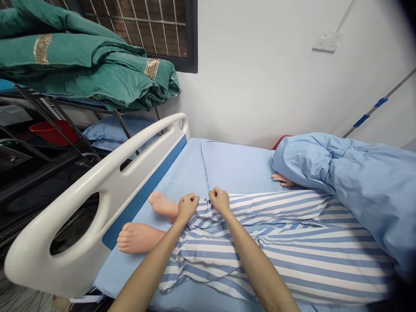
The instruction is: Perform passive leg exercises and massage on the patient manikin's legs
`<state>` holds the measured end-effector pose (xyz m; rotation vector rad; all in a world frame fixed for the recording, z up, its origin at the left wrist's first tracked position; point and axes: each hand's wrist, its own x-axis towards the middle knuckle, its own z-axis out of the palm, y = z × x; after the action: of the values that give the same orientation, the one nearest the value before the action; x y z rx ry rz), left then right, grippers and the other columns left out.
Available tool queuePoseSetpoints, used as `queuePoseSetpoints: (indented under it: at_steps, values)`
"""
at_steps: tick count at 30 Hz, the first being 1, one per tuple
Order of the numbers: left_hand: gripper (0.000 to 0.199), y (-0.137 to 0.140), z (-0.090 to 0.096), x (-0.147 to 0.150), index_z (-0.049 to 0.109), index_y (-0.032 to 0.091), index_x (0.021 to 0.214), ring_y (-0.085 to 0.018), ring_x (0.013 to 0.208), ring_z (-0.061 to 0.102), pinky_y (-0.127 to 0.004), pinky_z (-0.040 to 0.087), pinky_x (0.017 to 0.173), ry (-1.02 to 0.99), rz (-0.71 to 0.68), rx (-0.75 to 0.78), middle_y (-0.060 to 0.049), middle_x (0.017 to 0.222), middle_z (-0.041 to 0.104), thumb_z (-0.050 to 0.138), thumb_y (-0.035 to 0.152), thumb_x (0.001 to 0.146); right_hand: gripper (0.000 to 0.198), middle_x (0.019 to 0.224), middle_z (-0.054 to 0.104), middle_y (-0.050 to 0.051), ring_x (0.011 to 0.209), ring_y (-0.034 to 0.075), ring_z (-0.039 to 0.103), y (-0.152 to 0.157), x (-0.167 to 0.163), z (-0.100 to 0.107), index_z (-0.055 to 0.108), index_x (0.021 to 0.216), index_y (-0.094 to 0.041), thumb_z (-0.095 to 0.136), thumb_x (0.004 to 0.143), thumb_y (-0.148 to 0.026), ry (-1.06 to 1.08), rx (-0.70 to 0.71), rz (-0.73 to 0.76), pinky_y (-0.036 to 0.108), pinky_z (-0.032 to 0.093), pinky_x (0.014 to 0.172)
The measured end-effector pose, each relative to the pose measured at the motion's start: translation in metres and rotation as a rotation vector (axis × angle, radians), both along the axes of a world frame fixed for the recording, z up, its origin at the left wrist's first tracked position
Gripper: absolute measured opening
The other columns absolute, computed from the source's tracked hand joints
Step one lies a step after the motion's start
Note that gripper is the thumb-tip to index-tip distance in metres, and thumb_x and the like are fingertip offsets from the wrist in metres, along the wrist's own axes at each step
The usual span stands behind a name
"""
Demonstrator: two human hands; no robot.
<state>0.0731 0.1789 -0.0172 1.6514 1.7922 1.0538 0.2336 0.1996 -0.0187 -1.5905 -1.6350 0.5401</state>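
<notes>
Blue-and-white striped trousers (292, 251) cover the legs of a manikin lying on the bed. My left hand (187, 208) is closed on the trouser leg near the far ankle. A short way to its right, my right hand (220, 200) is closed on the same leg, with a bunched stretch of cloth between the two fists. Both of the manikin's bare feet stick out of the cuffs: the far foot (162, 206) beside my left hand, the near foot (139, 238) left of my forearm. My forearms hide part of the near trouser leg.
A white footboard (97, 173) closes off the bed's left end. A light blue quilt (325, 160) lies heaped over the manikin's upper body, with a manikin hand (283, 180) poking out. Green folded bedding (97, 65) sits on a rack at back left, above a red basin (53, 132).
</notes>
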Motion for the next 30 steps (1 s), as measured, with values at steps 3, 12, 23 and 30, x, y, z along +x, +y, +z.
queuePoseSetpoints:
  at_steps: [3,12,23,30]
  values:
    - [0.032,0.007,0.012,0.018,0.027,0.021,0.051,-0.011,0.056,0.025,-0.027,0.023,0.057,-0.008,0.06,0.023,0.005,0.051,0.024,0.047,0.028,0.075,0.029,0.05,0.035,-0.005,0.052,0.012,0.028,0.001,-0.005,-0.001,0.033,0.055,-0.022,0.048,0.08,-0.026,-0.019,-0.03,-0.055,0.028,0.015,0.056]
    - [0.031,0.007,0.003,0.078,0.029,0.021,0.052,-0.012,0.056,0.025,-0.027,0.021,0.059,-0.042,0.166,0.014,0.004,0.051,0.029,0.046,0.026,0.078,0.026,0.052,0.028,-0.007,0.053,0.011,0.029,0.008,0.003,-0.007,0.029,0.055,-0.024,0.043,0.076,-0.027,0.295,0.043,-0.06,0.026,0.024,0.055]
    - [0.034,0.006,-0.004,0.076,0.025,0.02,0.052,-0.012,0.056,0.022,-0.029,0.017,0.058,-0.04,0.198,0.028,0.004,0.052,0.022,0.046,0.027,0.078,0.026,0.049,0.027,-0.006,0.051,0.011,0.025,0.009,0.079,0.013,0.028,0.053,-0.023,0.045,0.074,-0.025,0.003,0.074,-0.229,0.029,0.017,0.056]
    - [0.033,0.012,0.003,0.08,0.025,0.021,0.053,-0.01,0.055,0.026,-0.026,0.022,0.057,-0.235,0.178,0.023,0.005,0.054,0.02,0.046,0.028,0.078,0.028,0.048,0.026,-0.006,0.051,0.012,0.023,0.002,0.093,-0.002,0.026,0.055,-0.022,0.046,0.074,-0.023,-0.009,0.047,-0.371,0.03,0.015,0.056]
